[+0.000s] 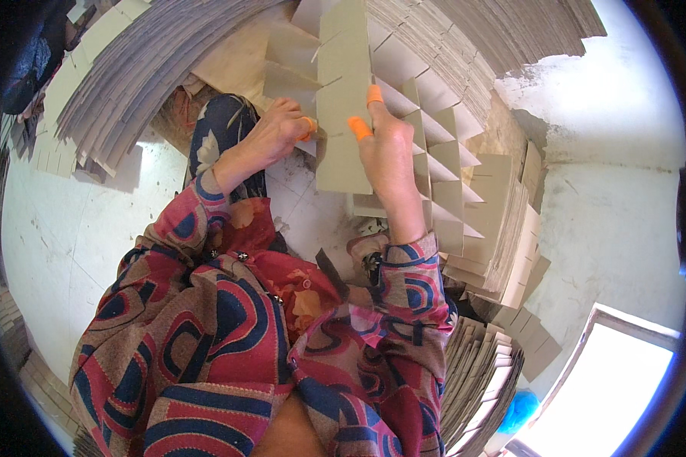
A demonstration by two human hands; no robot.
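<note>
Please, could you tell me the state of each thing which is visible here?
Cardboard strip, unfolded, slotted, between both hands
Cardboard grid, strips crossed, cells open
Left hand, fingers curled, at the strip's left edge
Right hand, thumb on the strip's face
Orange finger covers, worn on fingertips
Upper-left cardboard strips, stacked closely

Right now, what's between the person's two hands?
In the head view, a slotted cardboard strip lies between the left hand and the right hand.

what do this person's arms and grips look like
The left sleeve and right sleeve are long, greyish brown with curved navy and dark red shapes. The right grip has two orange finger covers; the left grip shows one.
</note>
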